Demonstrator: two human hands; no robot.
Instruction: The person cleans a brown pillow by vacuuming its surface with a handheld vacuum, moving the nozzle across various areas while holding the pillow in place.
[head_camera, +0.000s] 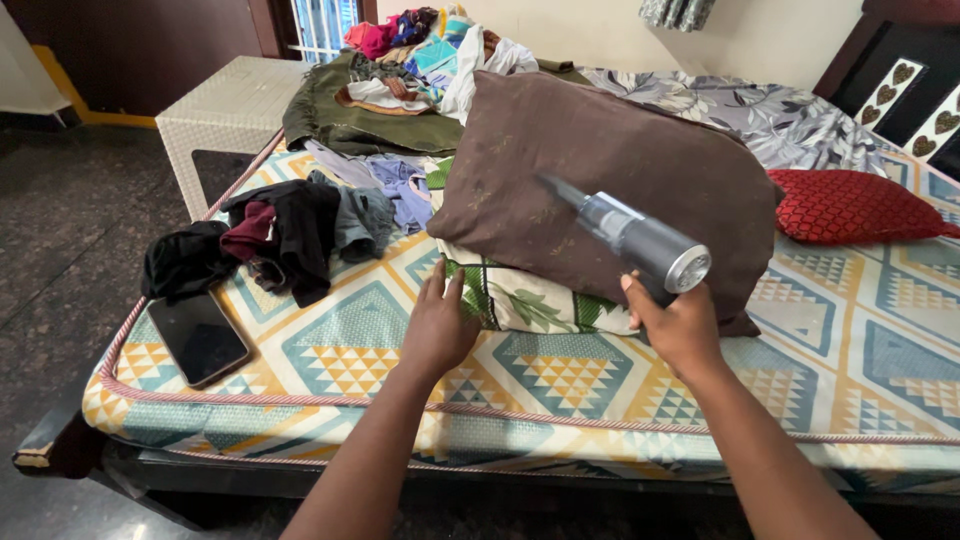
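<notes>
A grey cylindrical handheld vacuum cleaner with a dark tapered nozzle (630, 235) is gripped by the right hand (677, 325), whose fingers are wrapped around its handle below the round metallic rear end; the nozzle is pointed up and to the left, against the face of a large brown fabric pillow (600, 180). That brown pillow is stacked on a white pillow printed with green leaves (520, 300), and both are set near the middle of a bed covered by a sheet patterned in yellow, teal and white triangles (340, 350). The left hand (438, 325) is laid flat on the sheet with its fingers held close together, the fingertips touching the near left edge of the leaf-printed pillow. To the left, a heap of dark and maroon clothes (270, 235) is spread over the sheet, and a black smartphone (198, 338) is placed face up near the left corner of the bed. A red quilted cushion (850, 205) is seen to the right of the brown pillow. At the far side, an olive green garment (350, 120) and 1 pile of mixed coloured clothes (430, 45) are gathered.
</notes>
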